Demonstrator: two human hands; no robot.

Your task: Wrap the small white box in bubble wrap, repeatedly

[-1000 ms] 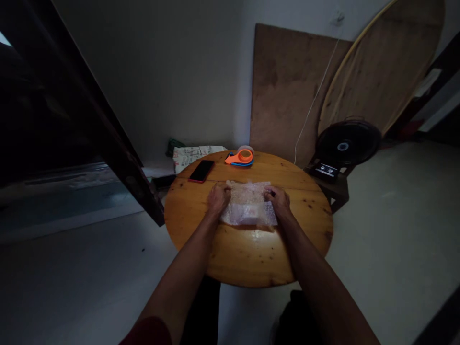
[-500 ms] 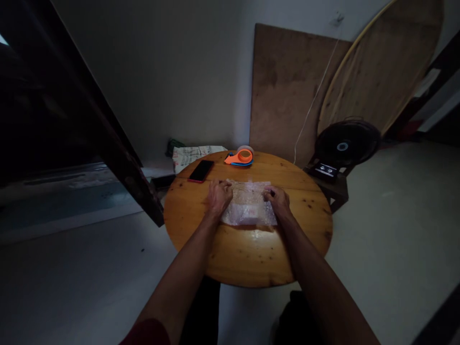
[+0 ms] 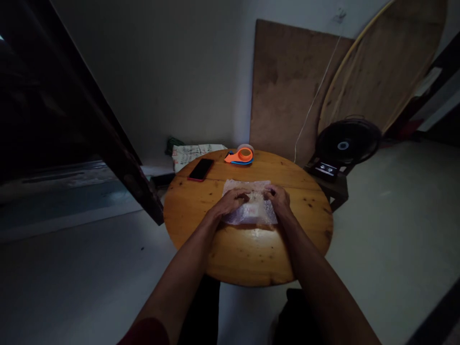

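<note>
A sheet of clear bubble wrap (image 3: 264, 218) lies on the round wooden table (image 3: 251, 261). Through it shows a small pale box (image 3: 250, 210) with faint reddish marks. My left hand (image 3: 232, 200) rests over the left half of the wrap, its fingers stretched toward the middle, just above the box. At the right edge my right hand (image 3: 279, 199) has its thumb and fingers bent together on the wrap. Its fingertips are dim and partly hidden.
An orange and blue tape dispenser (image 3: 241, 155) stands at the table's far edge. Left of it lies a phone (image 3: 201, 169) with a red edge. A dark fan (image 3: 347, 143) stands beyond the table to the right. Boards (image 3: 283, 91) lean on the wall.
My left hand has moved right, from the wrap's left edge onto its middle, with the fingers now extended. My right hand has stayed at the right edge.
</note>
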